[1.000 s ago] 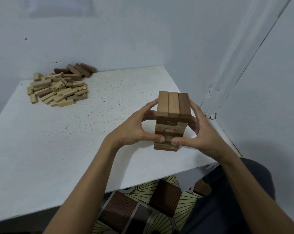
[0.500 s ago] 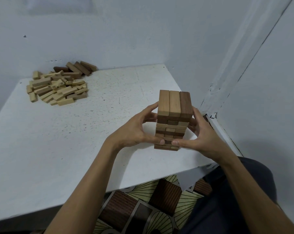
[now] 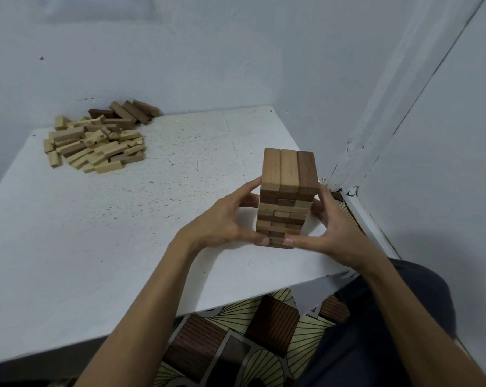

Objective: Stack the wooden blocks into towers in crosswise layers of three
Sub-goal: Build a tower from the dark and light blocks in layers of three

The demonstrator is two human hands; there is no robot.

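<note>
A tower of wooden blocks (image 3: 284, 210) stands near the white table's (image 3: 96, 247) front right corner, several crosswise layers high. Its top layer (image 3: 289, 170) has two light blocks and one dark block side by side. My left hand (image 3: 222, 222) cups the tower's left side, thumb tip at the base front. My right hand (image 3: 329, 233) cups the right side, thumb tip beside the other one at the base. The fingers of both hands curl round the tower's sides and partly hide behind it.
A loose pile of light wooden blocks (image 3: 96, 145) lies at the table's far left, with a few dark blocks (image 3: 134, 110) against the back wall. Walls close in behind and on the right. Patterned floor (image 3: 236, 344) shows below the table's front edge.
Both thumbs have slid down the tower's front from mid-height to its base. The tower stands in the same place.
</note>
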